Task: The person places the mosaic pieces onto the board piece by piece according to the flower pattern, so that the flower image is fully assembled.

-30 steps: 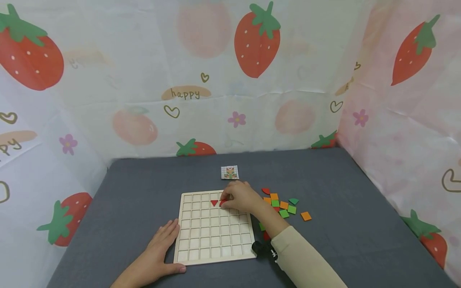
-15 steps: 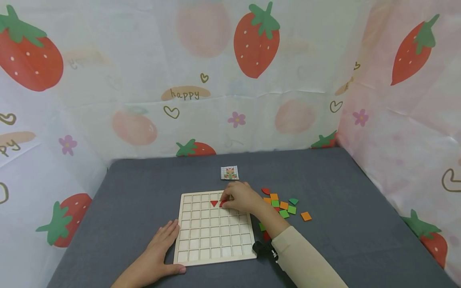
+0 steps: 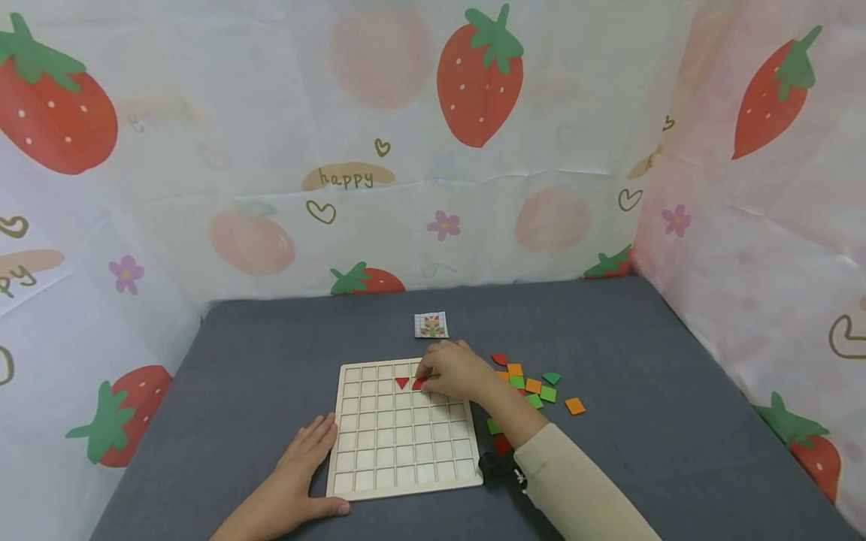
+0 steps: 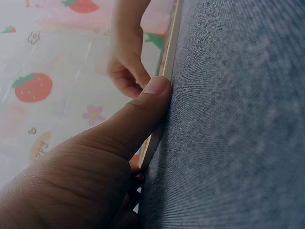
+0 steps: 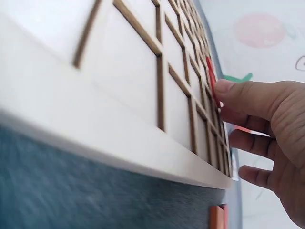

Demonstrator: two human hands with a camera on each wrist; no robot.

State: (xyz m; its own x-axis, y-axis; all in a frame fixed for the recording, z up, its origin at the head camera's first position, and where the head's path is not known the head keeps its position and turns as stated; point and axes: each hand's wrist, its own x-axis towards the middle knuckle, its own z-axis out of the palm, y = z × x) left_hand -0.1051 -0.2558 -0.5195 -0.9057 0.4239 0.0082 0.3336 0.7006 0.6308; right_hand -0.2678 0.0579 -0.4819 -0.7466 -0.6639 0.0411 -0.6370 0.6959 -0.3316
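A pale wooden grid board [image 3: 404, 436] lies on the grey cloth. Against its left edge rests my left hand [image 3: 291, 477], fingers extended along the side and thumb at the near corner; the left wrist view shows the thumb [image 4: 155, 88] on the board's edge. Over the upper right cells, my right hand [image 3: 456, 372] pinches a red piece [image 3: 419, 384] between thumb and fingers. In the right wrist view that red piece [image 5: 212, 81] stands tilted at the board's surface. A red triangle [image 3: 402, 382] sits in a cell just left of it.
Behind the board lies a small patterned card [image 3: 431, 324]. Loose orange, green and red pieces [image 3: 533, 385] are scattered right of the board, partly behind the right forearm. A black device [image 3: 497, 467] is at the right wrist, by the board's near right corner.
The red piece in my right hand has shifted slightly and shows a little more below the fingertips. My left hand keeps its place at the board's edge.
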